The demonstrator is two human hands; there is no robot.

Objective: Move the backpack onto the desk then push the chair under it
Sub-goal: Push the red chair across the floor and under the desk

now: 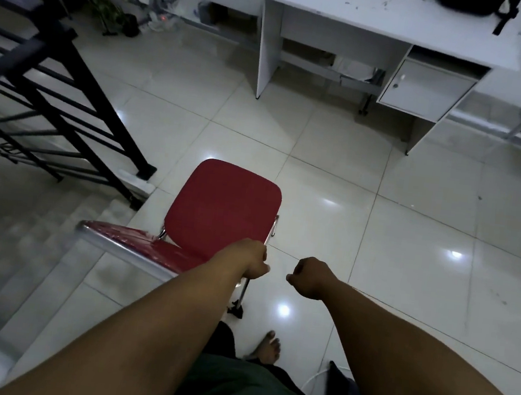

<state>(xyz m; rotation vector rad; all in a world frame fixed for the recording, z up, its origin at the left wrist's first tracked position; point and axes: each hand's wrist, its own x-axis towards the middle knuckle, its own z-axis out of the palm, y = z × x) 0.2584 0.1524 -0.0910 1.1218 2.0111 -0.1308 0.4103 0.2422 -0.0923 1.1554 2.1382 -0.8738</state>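
Observation:
A black backpack [466, 2] lies on the white desk [373, 17] at the top right, one strap hanging over the front edge. The red-seated chair [223, 207] with a chrome frame stands on the tiled floor well short of the desk, its backrest toward me. My left hand [253, 260] is closed around the right end of the chair's backrest. My right hand [310, 277] hovers just to the right of it, fingers curled into a fist, holding nothing and not touching the chair.
A black metal stair railing [68, 98] and descending steps lie to the left of the chair. The desk has a leg space [317, 73] and a small cabinet door [426, 89] on its right. My bare foot [267, 347] is on the floor behind the chair.

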